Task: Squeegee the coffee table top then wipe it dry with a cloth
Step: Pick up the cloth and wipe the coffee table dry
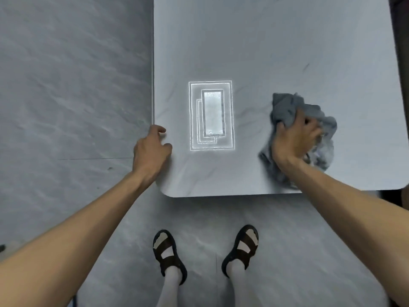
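Note:
The pale grey coffee table top fills the upper right of the head view. A crumpled grey cloth lies on it near the front right. My right hand presses down on the cloth and grips its folds. My left hand rests on the table's left edge near the front corner, thumb on top and fingers loosely bent. No squeegee is in view.
A bright rectangular reflection of a ceiling light shines on the table's middle. Grey marbled floor tiles surround the table. My feet in dark sandals stand just before the table's front edge. A dark strip runs along the right.

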